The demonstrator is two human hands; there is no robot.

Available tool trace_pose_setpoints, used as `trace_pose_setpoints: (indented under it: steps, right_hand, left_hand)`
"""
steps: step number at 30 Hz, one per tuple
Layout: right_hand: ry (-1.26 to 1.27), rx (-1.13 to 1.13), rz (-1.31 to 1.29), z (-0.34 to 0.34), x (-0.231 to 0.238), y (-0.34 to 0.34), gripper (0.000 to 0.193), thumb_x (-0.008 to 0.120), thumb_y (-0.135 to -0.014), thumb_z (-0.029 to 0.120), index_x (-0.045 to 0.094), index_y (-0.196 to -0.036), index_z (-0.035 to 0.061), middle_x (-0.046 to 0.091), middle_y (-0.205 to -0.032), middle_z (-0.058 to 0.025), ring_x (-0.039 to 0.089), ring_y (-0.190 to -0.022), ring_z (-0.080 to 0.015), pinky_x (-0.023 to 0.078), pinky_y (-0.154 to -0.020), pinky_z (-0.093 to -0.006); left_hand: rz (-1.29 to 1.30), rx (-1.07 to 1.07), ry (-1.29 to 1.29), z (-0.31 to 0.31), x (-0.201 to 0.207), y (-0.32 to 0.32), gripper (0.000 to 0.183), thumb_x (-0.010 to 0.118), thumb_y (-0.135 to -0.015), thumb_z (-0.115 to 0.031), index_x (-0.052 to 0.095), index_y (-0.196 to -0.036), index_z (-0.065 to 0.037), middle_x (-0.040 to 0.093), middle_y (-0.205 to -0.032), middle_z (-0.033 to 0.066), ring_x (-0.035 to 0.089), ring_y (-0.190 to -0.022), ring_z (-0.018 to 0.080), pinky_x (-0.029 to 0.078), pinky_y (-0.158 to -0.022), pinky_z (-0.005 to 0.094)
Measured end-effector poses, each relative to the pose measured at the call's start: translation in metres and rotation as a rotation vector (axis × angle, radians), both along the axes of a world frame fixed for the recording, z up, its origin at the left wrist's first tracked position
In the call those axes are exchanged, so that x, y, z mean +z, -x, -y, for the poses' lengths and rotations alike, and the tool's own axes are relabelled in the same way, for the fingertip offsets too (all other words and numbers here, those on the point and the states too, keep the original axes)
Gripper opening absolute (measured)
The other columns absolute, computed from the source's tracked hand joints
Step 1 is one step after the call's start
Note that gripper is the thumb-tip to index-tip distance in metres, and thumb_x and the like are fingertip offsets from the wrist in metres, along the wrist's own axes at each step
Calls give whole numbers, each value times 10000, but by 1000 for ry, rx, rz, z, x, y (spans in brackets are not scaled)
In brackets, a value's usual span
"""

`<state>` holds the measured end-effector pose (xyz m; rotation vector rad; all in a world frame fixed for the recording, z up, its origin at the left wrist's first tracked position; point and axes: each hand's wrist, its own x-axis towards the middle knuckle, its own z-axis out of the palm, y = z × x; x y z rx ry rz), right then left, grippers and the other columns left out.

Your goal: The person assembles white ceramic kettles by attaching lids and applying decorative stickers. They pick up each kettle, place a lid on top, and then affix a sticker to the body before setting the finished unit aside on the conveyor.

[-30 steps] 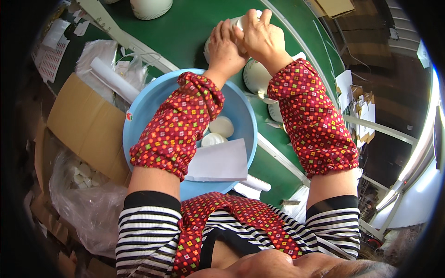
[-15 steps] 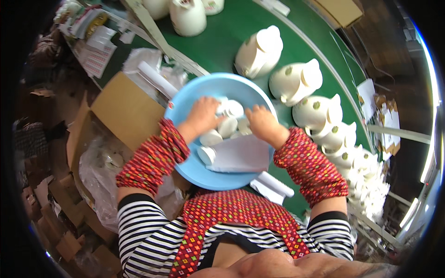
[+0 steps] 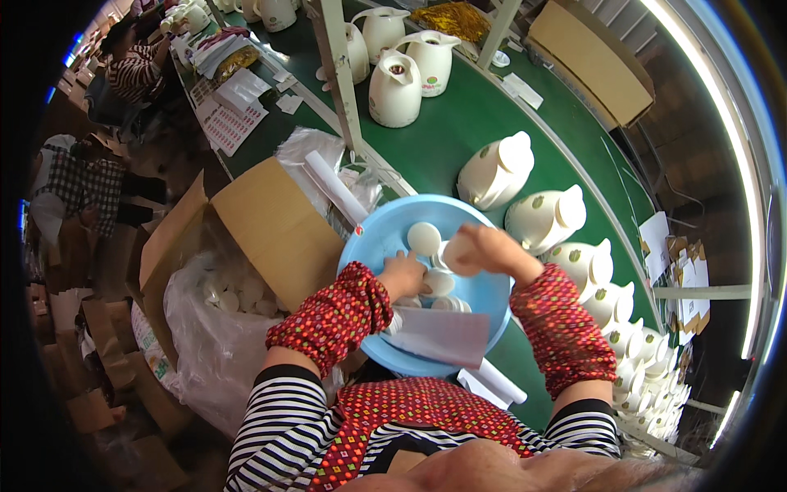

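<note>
Several white round caps (image 3: pixel 425 239) lie in a blue plastic basin (image 3: pixel 373 246) just in front of the person, and both hands are inside it. Her left hand (image 3: pixel 404 274) rests palm-down among the caps, fingers curled over one at the basin's middle; whether it grips it I cannot tell. Her right hand (image 3: pixel 484 248) is closed around a single white cap (image 3: pixel 456 256), lifted slightly above the others. A white paper sheet (image 3: pixel 438 336) lies across the basin's near side. Beyond the basin, cream jugs (image 3: pixel 494 170) lie along the green counter (image 3: pixel 459 123).
</note>
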<state>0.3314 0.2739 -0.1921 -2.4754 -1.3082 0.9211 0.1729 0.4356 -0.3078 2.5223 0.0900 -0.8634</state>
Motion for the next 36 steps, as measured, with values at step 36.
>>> trace_pose_setpoints:
  steps: [36]
  right_hand:
    - [-907, -409, 319, -286, 11, -288, 884, 960, -670, 341, 499, -1357, 31, 642, -1225, -211, 642, -1151, -321, 517, -1007, -397]
  left_hand:
    - [-142, 274, 992, -314, 91, -106, 487, 775, -880, -203, 684, -1307, 12, 741, -1171, 101, 680, -1077, 170, 532, -981, 330]
